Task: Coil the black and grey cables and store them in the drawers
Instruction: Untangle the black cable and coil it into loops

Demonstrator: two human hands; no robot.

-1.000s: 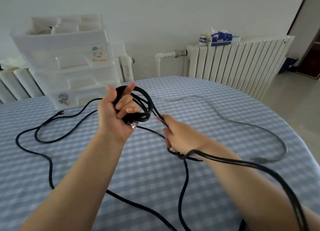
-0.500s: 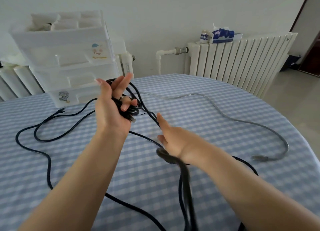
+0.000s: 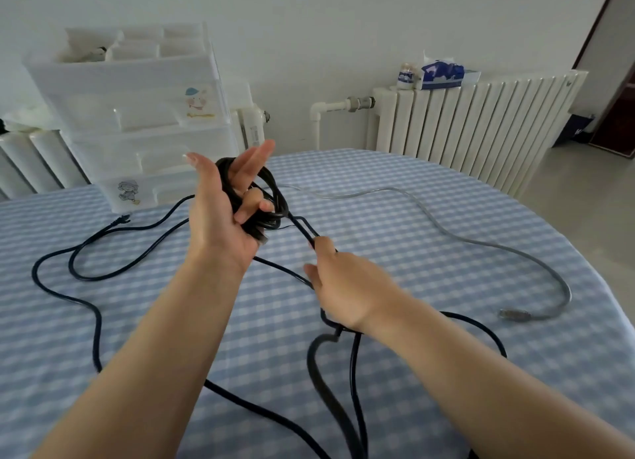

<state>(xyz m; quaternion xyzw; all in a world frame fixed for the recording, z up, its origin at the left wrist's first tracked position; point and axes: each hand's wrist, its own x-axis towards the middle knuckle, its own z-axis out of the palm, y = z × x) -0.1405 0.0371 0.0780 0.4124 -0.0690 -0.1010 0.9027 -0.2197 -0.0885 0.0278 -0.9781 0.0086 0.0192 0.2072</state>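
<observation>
My left hand [image 3: 223, 214] is raised above the table with several loops of the black cable [image 3: 264, 197] wound round it; two fingers curl over the coil while the others stick up straight. My right hand [image 3: 343, 283] grips the same black cable just below the coil, and the strand runs taut between the two hands. The remaining length of black cable [image 3: 68, 297] snakes loosely over the left and near side of the table. The grey cable [image 3: 481, 242] lies uncoiled on the right, its plug near the table edge. The white drawer unit [image 3: 137, 121] stands at the back left.
The round table carries a blue-and-white checked cloth [image 3: 412, 190]. White radiators [image 3: 474, 121] line the wall behind it, with a tissue pack [image 3: 441, 75] and a small jar on top. A dark door stands at the far right.
My left hand has opened its upper fingers and tilted back. My right hand has slid along the black cable up toward the coil, and the slack below it has dropped.
</observation>
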